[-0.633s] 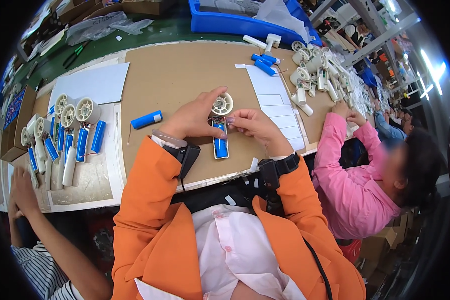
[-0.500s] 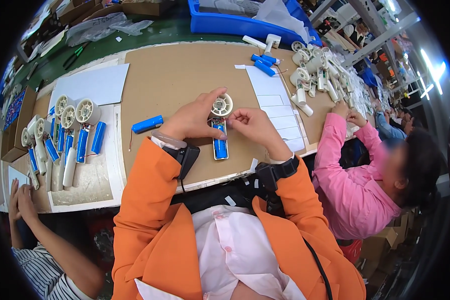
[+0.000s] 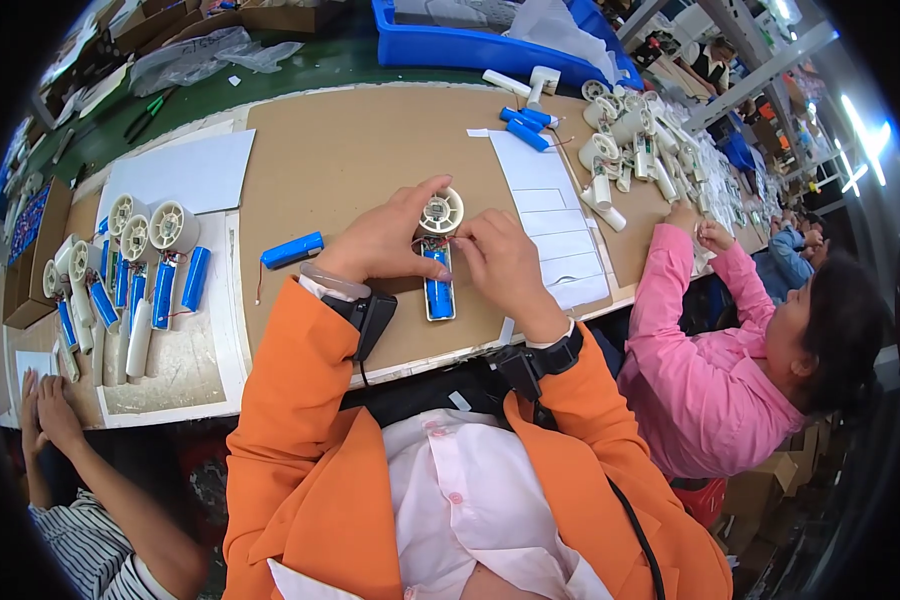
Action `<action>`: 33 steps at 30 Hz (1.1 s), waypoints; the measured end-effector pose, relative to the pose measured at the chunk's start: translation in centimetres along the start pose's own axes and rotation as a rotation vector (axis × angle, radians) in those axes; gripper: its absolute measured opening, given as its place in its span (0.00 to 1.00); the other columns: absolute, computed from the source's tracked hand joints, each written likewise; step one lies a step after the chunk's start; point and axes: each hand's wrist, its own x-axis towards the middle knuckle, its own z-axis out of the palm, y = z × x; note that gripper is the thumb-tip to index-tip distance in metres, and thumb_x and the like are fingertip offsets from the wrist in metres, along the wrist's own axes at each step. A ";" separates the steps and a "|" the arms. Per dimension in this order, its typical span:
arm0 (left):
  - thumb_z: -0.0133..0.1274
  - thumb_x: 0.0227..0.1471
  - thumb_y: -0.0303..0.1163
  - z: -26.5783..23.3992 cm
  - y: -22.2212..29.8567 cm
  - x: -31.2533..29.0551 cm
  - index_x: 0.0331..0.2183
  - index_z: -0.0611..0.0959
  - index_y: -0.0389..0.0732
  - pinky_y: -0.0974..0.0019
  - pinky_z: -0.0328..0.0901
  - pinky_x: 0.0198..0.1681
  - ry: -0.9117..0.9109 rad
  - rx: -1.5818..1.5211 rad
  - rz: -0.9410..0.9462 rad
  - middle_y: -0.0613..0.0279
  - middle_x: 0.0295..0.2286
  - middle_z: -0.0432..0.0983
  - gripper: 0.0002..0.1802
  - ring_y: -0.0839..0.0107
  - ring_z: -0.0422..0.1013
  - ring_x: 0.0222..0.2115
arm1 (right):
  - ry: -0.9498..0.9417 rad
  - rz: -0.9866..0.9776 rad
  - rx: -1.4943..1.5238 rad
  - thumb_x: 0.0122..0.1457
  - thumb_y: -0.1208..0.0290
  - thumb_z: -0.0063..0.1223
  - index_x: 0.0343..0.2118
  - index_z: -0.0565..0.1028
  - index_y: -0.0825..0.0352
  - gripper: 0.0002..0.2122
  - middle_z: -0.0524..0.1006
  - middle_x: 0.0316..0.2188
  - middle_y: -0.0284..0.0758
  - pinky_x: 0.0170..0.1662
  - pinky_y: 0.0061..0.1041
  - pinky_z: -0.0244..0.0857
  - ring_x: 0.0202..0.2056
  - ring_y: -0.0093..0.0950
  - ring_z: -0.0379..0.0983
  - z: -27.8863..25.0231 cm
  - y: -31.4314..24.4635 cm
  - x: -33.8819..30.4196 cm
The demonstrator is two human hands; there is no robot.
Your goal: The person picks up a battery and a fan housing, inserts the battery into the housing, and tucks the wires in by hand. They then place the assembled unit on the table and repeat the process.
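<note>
My left hand point(image 3: 388, 238) is closed round a white handheld fan point(image 3: 441, 212) lying on the brown board in front of me. Its thumb presses on the blue battery cell point(image 3: 439, 300) set in the open handle, below a small circuit board with thin wires. At the right side of that circuit board, my right hand point(image 3: 502, 262) pinches what looks like a thin reddish wire; the fingertips partly hide it. To the left of my left hand lies a loose blue battery cell point(image 3: 292, 249) with a thin wire.
Several open fans point(image 3: 174, 228) with blue cells stand at the left, beside a cardboard box point(image 3: 32, 275). White fan parts point(image 3: 630, 130) are heaped at the right. A blue bin point(image 3: 470, 52) sits at the back. Co-workers sit on both sides, one in pink point(image 3: 700, 400).
My right hand has moved in slightly, its fingertips now closer to the fan's circuit board. My left hand keeps its hold. The co-worker in pink has turned the head slightly.
</note>
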 end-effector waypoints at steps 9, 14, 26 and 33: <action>0.73 0.30 0.43 0.1 -0.2 0.1 0.64 0.56 0.45 0.59 0.64 0.54 0.022 0.029 0.010 0.43 0.55 0.63 0.62 0.48 0.66 0.53 | -0.128 0.430 0.877 0.58 0.75 0.58 0.34 0.79 0.68 0.04 0.68 0.29 0.27 0.33 0.16 0.59 0.28 0.16 0.63 2.3 1.9 -0.5; 0.73 0.30 0.42 0.1 -0.3 0.0 0.64 0.55 0.45 0.59 0.64 0.54 0.013 0.014 0.004 0.42 0.55 0.63 0.63 0.48 0.66 0.53 | -0.119 0.396 0.782 0.58 0.75 0.58 0.34 0.79 0.69 0.04 0.69 0.29 0.28 0.33 0.16 0.60 0.28 0.17 0.64 1.9 1.4 -0.4; 0.73 0.31 0.42 0.0 -0.1 0.0 0.64 0.55 0.46 0.59 0.64 0.54 0.007 0.010 0.001 0.43 0.55 0.62 0.62 0.48 0.66 0.53 | -0.073 0.327 0.731 0.57 0.76 0.59 0.33 0.79 0.69 0.03 0.70 0.29 0.29 0.33 0.18 0.61 0.29 0.19 0.66 1.6 0.9 -0.4; 0.73 0.33 0.36 -0.1 0.1 -0.1 0.64 0.56 0.45 0.61 0.63 0.54 0.011 0.042 -0.001 0.46 0.57 0.60 0.60 0.52 0.64 0.55 | 0.003 0.196 0.636 0.54 0.78 0.60 0.31 0.78 0.67 0.02 0.73 0.28 0.32 0.34 0.25 0.62 0.31 0.27 0.68 2.3 1.5 -0.5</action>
